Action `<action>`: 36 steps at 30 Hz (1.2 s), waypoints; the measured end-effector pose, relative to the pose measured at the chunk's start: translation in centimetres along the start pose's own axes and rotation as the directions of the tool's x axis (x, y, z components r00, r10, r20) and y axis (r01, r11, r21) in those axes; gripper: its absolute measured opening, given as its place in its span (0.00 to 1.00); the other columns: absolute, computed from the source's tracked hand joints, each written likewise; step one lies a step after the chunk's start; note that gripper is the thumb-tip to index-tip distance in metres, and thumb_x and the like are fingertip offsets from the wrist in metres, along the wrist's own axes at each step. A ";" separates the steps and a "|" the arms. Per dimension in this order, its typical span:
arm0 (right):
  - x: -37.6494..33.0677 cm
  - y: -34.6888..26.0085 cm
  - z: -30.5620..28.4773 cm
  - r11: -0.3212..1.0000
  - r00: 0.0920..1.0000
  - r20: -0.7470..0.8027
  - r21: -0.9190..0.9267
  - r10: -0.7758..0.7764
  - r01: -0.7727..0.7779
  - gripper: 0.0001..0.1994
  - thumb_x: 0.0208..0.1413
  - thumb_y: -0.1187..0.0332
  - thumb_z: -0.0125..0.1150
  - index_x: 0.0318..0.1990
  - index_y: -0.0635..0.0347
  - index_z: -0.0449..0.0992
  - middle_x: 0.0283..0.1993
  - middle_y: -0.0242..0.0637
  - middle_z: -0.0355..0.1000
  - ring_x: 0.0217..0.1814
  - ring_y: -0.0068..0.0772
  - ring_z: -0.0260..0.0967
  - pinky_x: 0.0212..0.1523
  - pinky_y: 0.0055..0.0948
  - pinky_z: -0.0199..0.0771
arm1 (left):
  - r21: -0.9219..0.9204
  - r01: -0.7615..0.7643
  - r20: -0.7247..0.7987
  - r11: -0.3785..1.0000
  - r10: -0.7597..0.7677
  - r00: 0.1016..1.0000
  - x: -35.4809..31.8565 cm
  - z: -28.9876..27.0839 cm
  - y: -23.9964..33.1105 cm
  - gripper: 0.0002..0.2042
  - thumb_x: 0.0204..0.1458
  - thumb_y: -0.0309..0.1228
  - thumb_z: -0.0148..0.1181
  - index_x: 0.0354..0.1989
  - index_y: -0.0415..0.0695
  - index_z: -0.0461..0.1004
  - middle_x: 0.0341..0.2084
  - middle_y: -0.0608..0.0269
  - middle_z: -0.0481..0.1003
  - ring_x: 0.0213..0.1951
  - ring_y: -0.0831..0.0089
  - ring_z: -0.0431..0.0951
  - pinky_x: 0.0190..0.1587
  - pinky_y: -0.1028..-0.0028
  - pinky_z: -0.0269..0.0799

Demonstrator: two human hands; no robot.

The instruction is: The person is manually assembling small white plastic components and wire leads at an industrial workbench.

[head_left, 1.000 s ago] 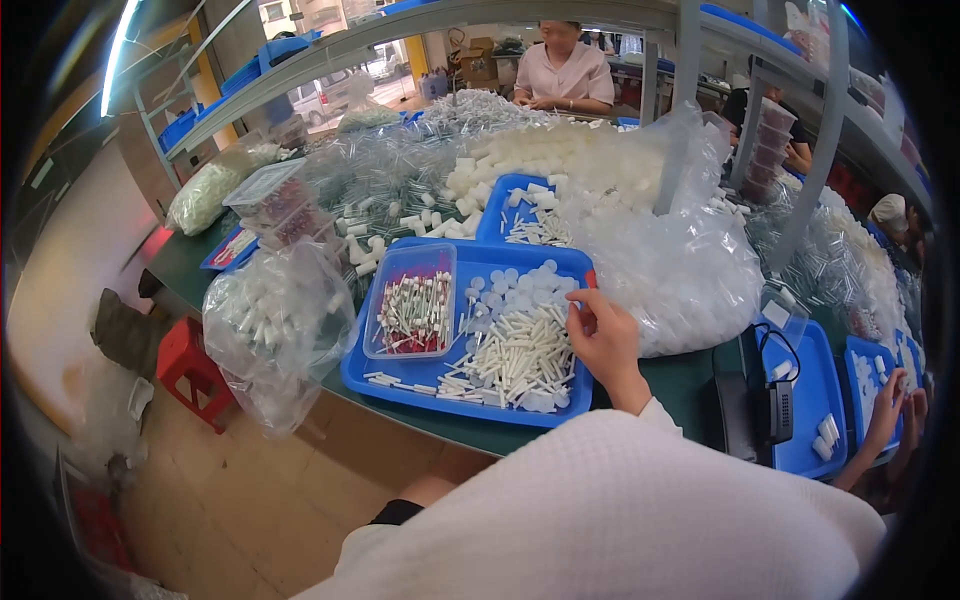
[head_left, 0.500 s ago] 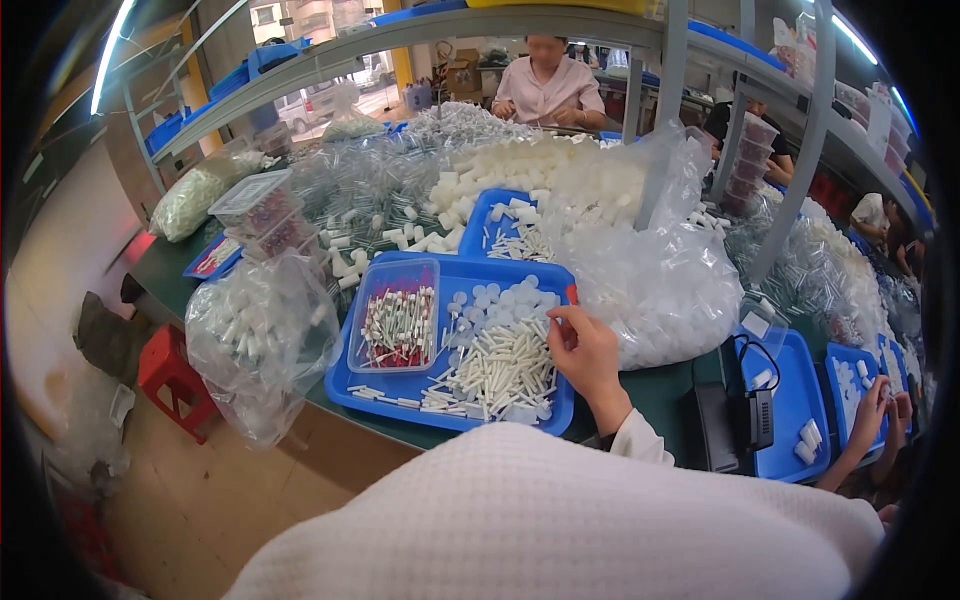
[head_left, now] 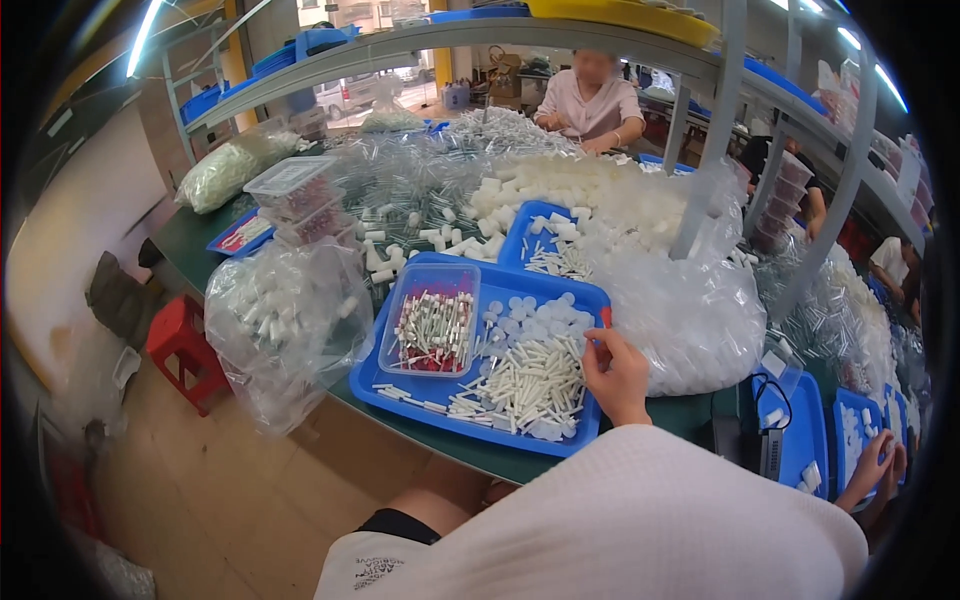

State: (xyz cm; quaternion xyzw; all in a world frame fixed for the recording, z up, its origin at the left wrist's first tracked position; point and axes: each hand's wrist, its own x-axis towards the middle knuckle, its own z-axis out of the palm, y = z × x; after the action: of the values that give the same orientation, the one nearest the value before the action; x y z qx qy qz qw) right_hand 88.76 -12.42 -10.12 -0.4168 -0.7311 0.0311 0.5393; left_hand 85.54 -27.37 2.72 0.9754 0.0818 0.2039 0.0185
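Fingers (head_left: pixel 598 345) of right hand (head_left: pixel 618 375) curled at 3 o'clock edge of blue tray (head_left: pixel 480 425), touching white sticks (head_left: pixel 525 385); grip contents unclear. Left hand unseen. Best practice: pinch single stick, avoid scattering pile.

A dark green worktop (head_left: pixel 200 245) carries a blue tray (head_left: pixel 500 425) at its near edge — clear bags (head_left: pixel 285 330) of white parts crowd alongside and behind.
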 end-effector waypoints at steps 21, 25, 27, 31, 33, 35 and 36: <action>-0.4 0.5 -2.5 0.991 0.998 -0.054 -0.133 -0.017 0.010 0.07 0.46 0.75 0.61 0.35 0.54 0.76 0.19 0.34 0.70 0.18 0.29 0.68 0.20 0.27 0.66 | -0.239 0.088 0.086 0.967 -0.069 0.994 -3.8 -4.2 -4.6 0.12 0.45 0.35 0.59 0.30 0.37 0.71 0.23 0.53 0.74 0.28 0.54 0.77 0.31 0.61 0.73; 0.3 -0.4 -0.1 1.000 0.999 -0.047 -0.018 0.003 -0.004 0.08 0.46 0.76 0.62 0.35 0.54 0.75 0.20 0.34 0.70 0.18 0.28 0.68 0.20 0.26 0.66 | 0.006 0.566 0.018 0.825 -0.566 0.824 -13.2 -6.0 -9.6 0.13 0.51 0.38 0.58 0.36 0.40 0.71 0.33 0.51 0.71 0.38 0.52 0.74 0.40 0.62 0.71; 0.5 -0.5 0.4 0.999 0.998 -0.036 -0.003 -0.044 0.044 0.07 0.46 0.77 0.61 0.35 0.55 0.75 0.21 0.34 0.70 0.18 0.28 0.67 0.20 0.26 0.67 | 0.154 0.699 -0.117 0.698 -0.689 0.715 -17.7 -5.8 -12.2 0.12 0.51 0.36 0.58 0.38 0.41 0.71 0.35 0.51 0.70 0.40 0.52 0.73 0.43 0.62 0.70; 0.6 -0.6 0.0 1.000 0.999 -0.038 -0.008 -0.015 0.014 0.08 0.46 0.77 0.62 0.35 0.55 0.75 0.21 0.34 0.70 0.19 0.28 0.68 0.20 0.25 0.67 | 0.284 0.815 -0.089 0.505 -0.832 0.547 -24.1 -5.7 -16.4 0.15 0.49 0.36 0.60 0.42 0.41 0.72 0.37 0.50 0.70 0.41 0.52 0.73 0.44 0.63 0.70; 0.1 -0.1 -0.2 1.000 1.000 -0.015 -0.023 0.005 -0.006 0.08 0.45 0.77 0.62 0.34 0.56 0.75 0.22 0.34 0.70 0.19 0.29 0.68 0.21 0.25 0.68 | 0.341 0.813 -0.070 0.473 -0.849 0.524 -24.6 -5.8 -17.6 0.16 0.48 0.36 0.60 0.43 0.41 0.73 0.38 0.51 0.71 0.41 0.52 0.73 0.45 0.63 0.70; 0.1 -0.1 -0.2 1.000 1.000 -0.029 -0.011 0.012 -0.012 0.08 0.45 0.77 0.62 0.34 0.56 0.75 0.22 0.34 0.70 0.19 0.29 0.68 0.21 0.26 0.68 | 0.230 0.851 -0.022 0.472 -0.872 0.489 -23.9 -6.4 -17.7 0.18 0.45 0.35 0.62 0.44 0.38 0.73 0.37 0.49 0.73 0.41 0.53 0.74 0.45 0.62 0.71; 0.1 -0.1 -0.1 1.000 0.999 -0.033 0.012 0.004 -0.004 0.08 0.45 0.77 0.62 0.34 0.56 0.75 0.23 0.34 0.70 0.20 0.29 0.68 0.21 0.26 0.68 | 0.232 0.847 -0.008 0.478 -0.870 0.493 -24.0 -6.7 -18.1 0.18 0.45 0.35 0.62 0.44 0.38 0.73 0.37 0.49 0.73 0.41 0.53 0.74 0.45 0.62 0.71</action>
State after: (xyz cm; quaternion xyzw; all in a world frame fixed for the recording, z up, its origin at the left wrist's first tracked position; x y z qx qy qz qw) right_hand 88.76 -12.44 -9.95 -0.4155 -0.7211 0.0296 0.5536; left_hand 58.42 -13.54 -1.92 0.8090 0.5783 0.1031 0.0221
